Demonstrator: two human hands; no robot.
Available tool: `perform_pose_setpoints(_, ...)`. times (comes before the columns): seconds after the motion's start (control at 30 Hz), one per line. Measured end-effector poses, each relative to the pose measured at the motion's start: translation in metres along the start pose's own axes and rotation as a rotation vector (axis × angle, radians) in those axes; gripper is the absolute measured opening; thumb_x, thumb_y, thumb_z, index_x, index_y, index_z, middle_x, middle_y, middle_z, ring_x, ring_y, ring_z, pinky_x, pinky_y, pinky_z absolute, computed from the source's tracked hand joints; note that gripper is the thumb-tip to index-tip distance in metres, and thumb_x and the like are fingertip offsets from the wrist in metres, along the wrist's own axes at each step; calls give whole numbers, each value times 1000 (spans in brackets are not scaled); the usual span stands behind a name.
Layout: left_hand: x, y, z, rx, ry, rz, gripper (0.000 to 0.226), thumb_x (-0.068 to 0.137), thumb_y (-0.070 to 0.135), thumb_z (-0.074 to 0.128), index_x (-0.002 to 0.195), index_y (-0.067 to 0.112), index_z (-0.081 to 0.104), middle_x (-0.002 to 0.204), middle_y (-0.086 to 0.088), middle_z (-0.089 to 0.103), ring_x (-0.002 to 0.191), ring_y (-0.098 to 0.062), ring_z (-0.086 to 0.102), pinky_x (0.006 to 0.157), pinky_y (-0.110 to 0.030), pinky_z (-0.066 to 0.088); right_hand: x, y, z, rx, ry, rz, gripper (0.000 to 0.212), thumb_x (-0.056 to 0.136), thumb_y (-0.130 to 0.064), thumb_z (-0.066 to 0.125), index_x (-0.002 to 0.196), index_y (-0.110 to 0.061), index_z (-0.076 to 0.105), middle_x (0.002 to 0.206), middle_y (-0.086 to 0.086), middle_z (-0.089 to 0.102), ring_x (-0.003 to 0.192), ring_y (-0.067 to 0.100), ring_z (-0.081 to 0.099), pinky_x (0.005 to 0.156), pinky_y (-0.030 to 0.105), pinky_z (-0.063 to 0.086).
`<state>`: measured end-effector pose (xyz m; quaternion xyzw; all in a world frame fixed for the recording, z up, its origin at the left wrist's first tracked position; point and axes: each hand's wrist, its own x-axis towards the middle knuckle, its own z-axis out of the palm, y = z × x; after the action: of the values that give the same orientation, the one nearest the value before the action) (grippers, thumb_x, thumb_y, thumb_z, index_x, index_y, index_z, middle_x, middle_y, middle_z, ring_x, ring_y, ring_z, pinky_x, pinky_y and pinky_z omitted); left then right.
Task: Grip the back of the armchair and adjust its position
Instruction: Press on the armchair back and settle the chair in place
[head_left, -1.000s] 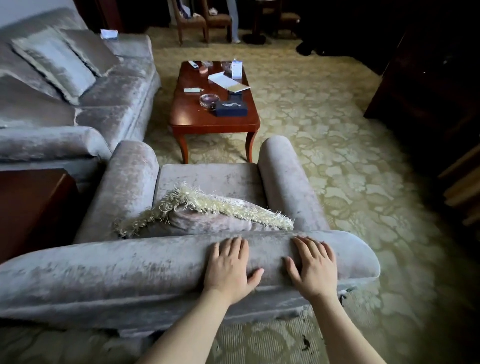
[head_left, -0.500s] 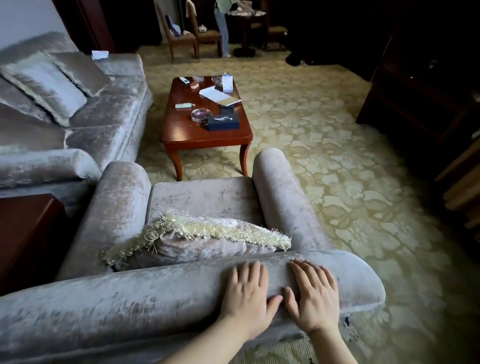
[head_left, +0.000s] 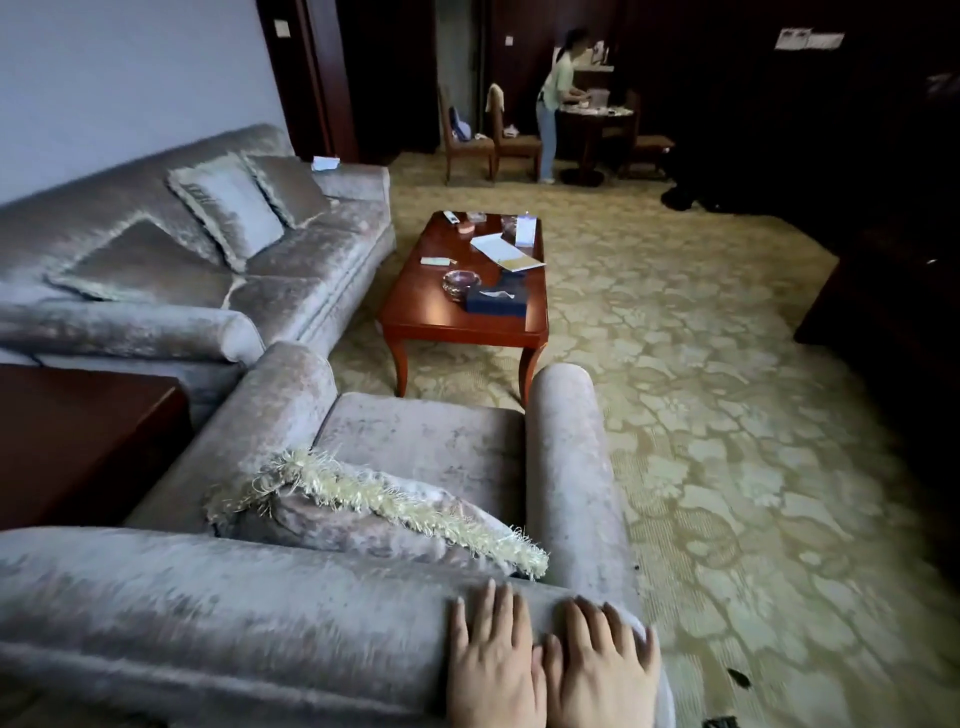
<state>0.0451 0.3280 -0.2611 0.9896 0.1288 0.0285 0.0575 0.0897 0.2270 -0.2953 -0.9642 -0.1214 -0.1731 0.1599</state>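
A grey velvet armchair (head_left: 426, 447) fills the lower left, seen from behind, with its rolled back (head_left: 223, 618) nearest me. A fringed cushion (head_left: 374, 509) leans on the seat against the back. My left hand (head_left: 493, 665) and my right hand (head_left: 597, 670) lie side by side, palms down, on the right end of the chair back. The fingers of both spread over the top of the roll and press on it. Thumbs touch between the hands.
A red-brown coffee table (head_left: 462, 317) with a tissue box, ashtray and papers stands just beyond the chair's front. A grey sofa (head_left: 208, 270) runs along the left, a dark side table (head_left: 78, 441) beside the chair. Patterned carpet (head_left: 727, 415) spreads right. A person (head_left: 556, 104) stands far back by chairs.
My hands have slid right along the chair back and closed together. The view has lifted, and the chair now sits angled with its right end nearer me.
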Motion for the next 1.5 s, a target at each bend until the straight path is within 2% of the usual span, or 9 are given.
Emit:
perform_pose_setpoints(0.13, 6, -3, 1, -62, -76, 4, 56, 61, 43, 37, 82, 14, 78, 94, 1, 75, 88, -14, 71, 114, -42, 1, 6, 2, 10, 17, 22, -40, 50, 66, -45, 45, 90, -14, 75, 95, 5, 73, 100, 20, 48, 87, 44, 35)
perform_pose_setpoints(0.2, 9, -4, 6, -52, -21, 9, 56, 60, 43, 36, 82, 14, 78, 93, 1, 75, 86, -14, 71, 114, -40, 0, 6, 1, 9, 31, 21, -48, 50, 63, -44, 47, 90, -14, 75, 95, 6, 73, 99, 20, 49, 86, 43, 36)
perform_pose_setpoints(0.37, 13, -3, 13, -108, 42, -3, 58, 60, 42, 37, 87, 10, 77, 96, -2, 75, 89, -17, 71, 113, -40, 1, 8, 3, 5, 60, 28, -73, 47, 65, -43, 49, 90, -14, 76, 94, 3, 74, 90, 22, 70, 83, 45, 42)
perform_pose_setpoints(0.6, 8, -8, 14, -33, 49, 23, 56, 71, 38, 38, 100, 8, 74, 105, -7, 72, 100, -23, 68, 95, -46, 28, 8, -1, -5, 30, -38, -94, 42, 73, -39, 44, 87, -12, 73, 90, 5, 73, 86, 27, 70, 80, 45, 52)
perform_pose_setpoints(0.77, 11, -10, 17, -48, 80, 61, 56, 71, 38, 38, 102, 8, 73, 109, -4, 71, 103, -22, 67, 95, -45, 29, 8, -2, -3, 30, -41, -75, 39, 74, -39, 43, 85, -14, 71, 87, 4, 72, 83, 27, 69, 82, 42, 38)
perform_pose_setpoints(0.97, 19, -10, 24, -41, 165, 102, 53, 71, 37, 39, 101, 10, 74, 107, -1, 72, 99, -18, 68, 93, -43, 31, 16, -1, -5, 34, -56, -105, 29, 73, -38, 44, 76, -19, 65, 78, -1, 67, 74, 26, 64, 71, 40, 44)
perform_pose_setpoints(1.07, 17, -10, 21, -27, 178, 102, 46, 69, 38, 50, 98, 12, 75, 106, 1, 72, 99, -15, 67, 95, -44, 43, 15, -1, -9, 43, -47, -114, 29, 72, -38, 44, 76, -20, 66, 77, -2, 67, 74, 25, 64, 70, 39, 47)
perform_pose_setpoints(1.3, 22, -10, 21, -63, 160, 87, 52, 69, 38, 39, 95, 12, 75, 103, 1, 73, 96, -16, 69, 91, -40, 31, 20, 3, 0, 55, -30, -111, 33, 71, -39, 46, 81, -18, 69, 83, -2, 70, 80, 24, 68, 77, 38, 39)
perform_pose_setpoints(1.5, 46, 18, 22, -34, 114, 97, 46, 62, 40, 60, 95, 12, 75, 101, 2, 73, 96, -16, 68, 94, -45, 37, 50, 28, -2, 19, -36, -162, 30, 75, -36, 43, 76, -19, 68, 77, -3, 68, 73, 24, 66, 70, 38, 48)
